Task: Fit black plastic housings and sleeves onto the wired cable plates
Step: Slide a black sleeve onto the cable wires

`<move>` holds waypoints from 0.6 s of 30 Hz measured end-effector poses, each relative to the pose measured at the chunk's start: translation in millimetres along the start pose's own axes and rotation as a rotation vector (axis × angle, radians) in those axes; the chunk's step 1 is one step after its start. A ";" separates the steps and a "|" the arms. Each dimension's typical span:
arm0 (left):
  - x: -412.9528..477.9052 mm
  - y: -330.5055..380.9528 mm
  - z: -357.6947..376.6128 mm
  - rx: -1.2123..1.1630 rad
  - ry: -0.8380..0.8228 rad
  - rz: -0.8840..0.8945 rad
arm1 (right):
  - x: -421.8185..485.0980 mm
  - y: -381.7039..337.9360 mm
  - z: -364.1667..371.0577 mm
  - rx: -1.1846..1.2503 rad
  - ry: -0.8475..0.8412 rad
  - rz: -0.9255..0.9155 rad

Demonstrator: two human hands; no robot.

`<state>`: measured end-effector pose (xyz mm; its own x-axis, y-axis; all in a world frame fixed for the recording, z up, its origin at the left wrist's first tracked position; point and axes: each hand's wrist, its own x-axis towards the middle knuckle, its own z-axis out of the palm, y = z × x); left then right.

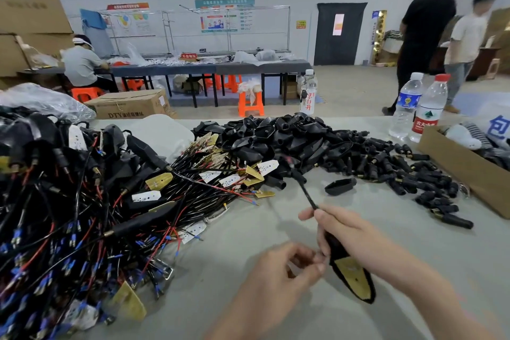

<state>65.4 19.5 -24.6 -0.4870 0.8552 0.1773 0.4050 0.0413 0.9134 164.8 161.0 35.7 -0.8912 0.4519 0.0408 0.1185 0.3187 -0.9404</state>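
My right hand (pixel 350 237) reaches in from the right, well short of the housing pile (pixel 276 135). Its fingers wrap a black housing (pixel 336 251) holding a gold plate (pixel 356 280). The cable (pixel 307 193) runs up toward that pile. My left hand (pixel 276 279), fingers curled, pinches the housing's rim.

The far-left cardboard box (pixel 129 105) reads "DTY". The red sign (pixel 189 56) on the far table reads "不合格区". The clear bottle (pixel 308 96) reads "白开". The red-labelled bottle (pixel 427 116) reads "农夫山". The right-hand white bag (pixel 489 116) shows a blue "包".
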 end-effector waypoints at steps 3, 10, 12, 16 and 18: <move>6.2 5.7 -1.9 -0.226 -0.031 -0.072 | -14.6 -11.4 -29.8 -0.096 -0.232 0.089; 13.5 8.2 -19.4 -0.781 0.292 -0.274 | -24.9 -3.6 -59.2 -0.674 -0.454 0.283; 14.0 5.9 -24.2 -0.779 0.373 -0.324 | -23.6 3.4 -65.6 -0.831 -0.405 0.302; 11.6 4.2 -24.4 -0.688 0.420 -0.333 | -20.8 16.3 -64.5 -1.100 -0.177 0.219; 11.5 4.7 -19.9 -0.687 0.390 -0.313 | -20.5 23.4 -40.9 -0.984 -0.050 0.064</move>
<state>46.3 19.3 -11.0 -0.7811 0.6124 -0.1220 -0.2911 -0.1843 0.9388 203.7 193.3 26.7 -0.8850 0.4642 -0.0361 0.4586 0.8558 -0.2393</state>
